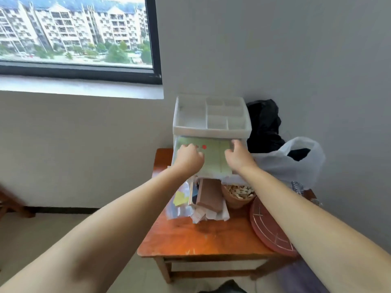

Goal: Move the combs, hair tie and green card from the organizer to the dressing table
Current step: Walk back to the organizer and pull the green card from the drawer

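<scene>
Head view, frame centre. I see a white plastic organizer (211, 127) standing at the far edge of an orange wooden worktop (203, 237), against a grey wall. Its top tray is split into one long compartment on the left and several small ones on the right. Below the tray a clear drawer is pulled out toward me, and in it lies the green card (213, 159): a pale green, flat, rectangular sheet with a fold line running down its right part and a small red dot near its upper edge.

My left hand (189, 158) rests on the left part of the card with fingers curled down; I cannot tell whether it actually pinches anything. My right hand (239, 154) is at the card's right edge, thumb and fingers bent around that edge and apparently gripping it.

In front of the organizer, at lower centre, lie a brown box (209, 195) and loose papers in a clear bag, with a brown pot of wooden pegs (239, 194) just beside them. A round red mat (268, 229) sits at lower right, partly under my right forearm. A white plastic bag (289, 163) and a black bag (264, 125) stand right of the organizer. A window (74, 32) fills the upper left.
</scene>
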`<state>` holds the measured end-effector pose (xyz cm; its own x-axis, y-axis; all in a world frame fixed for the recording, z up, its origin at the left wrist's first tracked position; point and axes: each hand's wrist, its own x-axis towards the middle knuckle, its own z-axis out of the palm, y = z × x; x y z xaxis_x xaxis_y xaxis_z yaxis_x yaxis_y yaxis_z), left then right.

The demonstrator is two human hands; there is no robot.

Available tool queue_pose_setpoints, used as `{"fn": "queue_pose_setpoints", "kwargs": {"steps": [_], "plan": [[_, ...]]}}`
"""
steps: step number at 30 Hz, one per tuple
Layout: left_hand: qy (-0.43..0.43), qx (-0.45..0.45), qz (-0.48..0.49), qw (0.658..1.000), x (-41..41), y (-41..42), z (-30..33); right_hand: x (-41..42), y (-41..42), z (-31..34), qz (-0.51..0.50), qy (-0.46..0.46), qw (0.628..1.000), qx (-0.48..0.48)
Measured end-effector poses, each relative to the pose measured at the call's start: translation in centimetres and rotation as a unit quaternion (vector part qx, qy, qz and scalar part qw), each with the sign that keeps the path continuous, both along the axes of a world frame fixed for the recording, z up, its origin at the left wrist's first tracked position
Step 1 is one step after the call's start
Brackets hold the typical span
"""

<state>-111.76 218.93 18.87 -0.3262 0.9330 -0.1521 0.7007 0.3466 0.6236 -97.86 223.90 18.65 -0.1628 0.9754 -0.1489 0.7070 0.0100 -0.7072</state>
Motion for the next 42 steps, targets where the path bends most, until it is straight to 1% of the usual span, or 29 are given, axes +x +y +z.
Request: {"fn": "queue_pose_setpoints", "kwargs": {"steps": [1,3,5,8,12,15,17,19,21,24,26,27,31,34,42], "plan": [[-0.025,-0.044,0.026,0.998,-0.1,1.1,0.0,-0.3,1.0,-0.1,-0.012,-0.008,0.998,-0.054],[-0.061,-0.095,0.054,0.992,0.2,2.4,-0.6,-0.7,2.5,-0.6,-0.041,0.028,0.99,-0.129],[-0.05,-0.114,0.054,0.991,0.8,3.1,-1.3,-0.8,3.4,-1.3,-0.069,0.082,0.981,-0.162],[-0.017,-0.127,0.038,0.991,1.4,3.0,-2.2,-0.9,3.9,-2.0,-0.084,0.124,0.972,-0.181],[0.011,-0.14,-0.001,0.99,1.4,3.1,-3.2,-0.8,4.1,-2.7,-0.102,0.114,0.975,-0.163],[0.031,-0.148,-0.022,0.988,1.6,2.9,-3.5,-0.8,4.0,-2.8,-0.121,0.13,0.969,-0.17],[0.042,-0.139,-0.028,0.989,1.8,2.6,-3.6,-1.0,4.1,-2.8,-0.123,0.152,0.965,-0.173],[0.051,-0.123,-0.035,0.99,1.9,2.2,-3.6,-1.3,4.1,-2.7,-0.12,0.153,0.969,-0.153],[0.057,-0.111,-0.05,0.991,1.6,1.9,-3.6,-1.4,4.0,-2.5,-0.104,0.124,0.98,-0.12],[0.063,-0.104,-0.069,0.99,1.1,1.6,-3.5,-1.3,3.7,-2.3,-0.076,0.04,0.994,-0.074],[0.068,-0.104,-0.076,0.989,0.8,1.5,-3.5,-1.4,3.5,-2.3,-0.074,-0.003,0.995,-0.061],[0.068,-0.104,-0.077,0.989,0.8,1.4,-3.4,-1.5,3.5,-2.3,-0.079,-0.011,0.995,-0.063],[0.069,-0.103,-0.085,0.989,0.7,1.2,-3.4,-1.6,3.4,-2.2,-0.106,0.007,0.991,-0.083],[0.07,-0.101,-0.089,0.988,0.6,0.9,-3.6,-1.6,3.2,-2.3,-0.105,0.012,0.99,-0.091],[0.052,-0.086,-0.094,0.99,0.3,0.3,-3.6,-1.8,2.2,-2.8,-0.108,0.027,0.991,-0.07]]}}
